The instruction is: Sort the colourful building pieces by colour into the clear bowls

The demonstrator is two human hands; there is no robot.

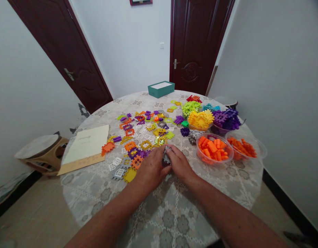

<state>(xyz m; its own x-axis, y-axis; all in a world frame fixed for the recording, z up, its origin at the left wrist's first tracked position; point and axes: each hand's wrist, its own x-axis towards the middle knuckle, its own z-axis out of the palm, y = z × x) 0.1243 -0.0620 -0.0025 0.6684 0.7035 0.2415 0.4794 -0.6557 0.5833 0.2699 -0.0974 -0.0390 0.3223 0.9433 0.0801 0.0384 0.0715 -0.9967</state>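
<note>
My left hand (152, 167) and my right hand (181, 164) meet over the table, fingers closed around grey interlocking plastic building pieces (166, 157). My fingers cover part of these pieces, so how many there are is hidden. Left of my hands spreads a loose pile of notched tiles, among them an orange tile (137, 162), a grey tile (119, 173) and an olive-yellow tile (130, 175). White lattice window pieces (142, 131) lie among them. To the right of my right hand is a small heap of grey pieces (195, 136).
Clear tubs at the right hold orange blocks (213, 148), orange pieces (243, 148), yellow pieces (201, 119) and purple pieces (226, 119). Lime-green pieces (191, 107) are heaped behind. A teal box (161, 90) stands at the far edge; an open booklet (86, 143) lies left.
</note>
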